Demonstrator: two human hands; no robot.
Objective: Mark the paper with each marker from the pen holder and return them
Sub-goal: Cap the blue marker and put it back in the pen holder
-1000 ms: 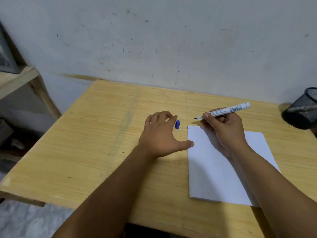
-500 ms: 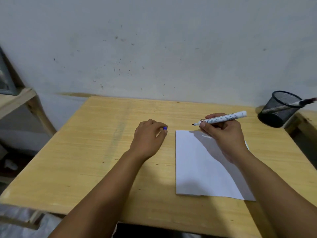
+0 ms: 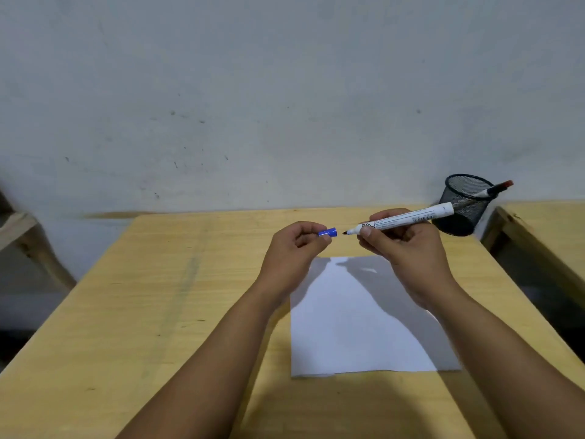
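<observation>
Label print on the marker (image 3: 402, 219) too small to read

Small blue plastic cap (image 3: 328, 232); white-barrelled marker (image 3: 399, 219) w/ black print & dark tip. Plain white paper sheet (image 3: 354, 331), grey w/ shadow, on pale yellow wood-grain table (image 3: 152, 305). Black wire-mesh pen holder (image 3: 465, 205) w/ red-capped marker (image 3: 497, 187). Wall (image 3: 285, 90): off-white, dark-speckled.

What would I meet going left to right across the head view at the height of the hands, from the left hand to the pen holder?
left hand → blue cap held in its fingers → uncapped marker → right hand gripping the marker → black mesh pen holder → red-ended marker leaning out of the holder.
</observation>
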